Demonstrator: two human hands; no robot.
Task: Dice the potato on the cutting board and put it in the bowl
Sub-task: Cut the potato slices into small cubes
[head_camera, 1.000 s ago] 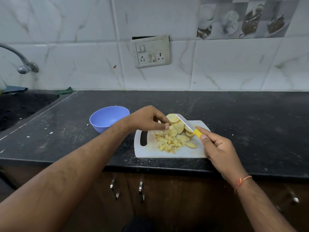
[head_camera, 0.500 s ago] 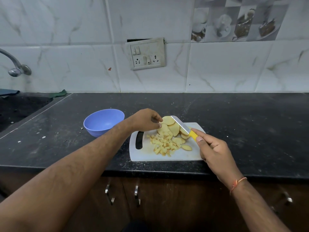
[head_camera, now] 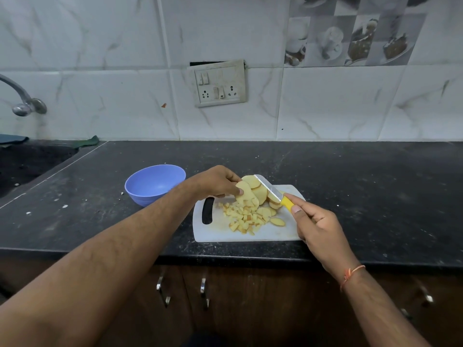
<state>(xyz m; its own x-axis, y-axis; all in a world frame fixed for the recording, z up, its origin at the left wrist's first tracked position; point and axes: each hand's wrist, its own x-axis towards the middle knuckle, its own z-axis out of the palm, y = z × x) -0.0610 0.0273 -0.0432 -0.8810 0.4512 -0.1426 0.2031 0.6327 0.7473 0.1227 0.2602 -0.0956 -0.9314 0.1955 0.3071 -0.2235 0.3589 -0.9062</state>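
A white cutting board (head_camera: 275,232) lies on the black counter near its front edge. A pile of small potato dice (head_camera: 241,217) covers its middle, and round potato slices (head_camera: 259,192) lie at its far side. My left hand (head_camera: 213,182) pinches a potato slice (head_camera: 244,194) and holds it tilted above the dice. In my right hand (head_camera: 315,225) is a yellow-handled knife (head_camera: 273,192), its blade pointing up-left over the slices. Left of the board stands a blue bowl (head_camera: 155,184) with nothing visible inside.
A black sink (head_camera: 27,162) with a metal tap (head_camera: 22,101) sits at the far left. On the tiled wall behind is a switch and socket plate (head_camera: 218,83). Dark counter (head_camera: 375,191) stretches to the right of the board. Cabinet handles (head_camera: 162,290) show below.
My left hand has picked a slice from the stack and lifted it toward the dice. The knife hand has barely moved. The camera has tilted slightly.
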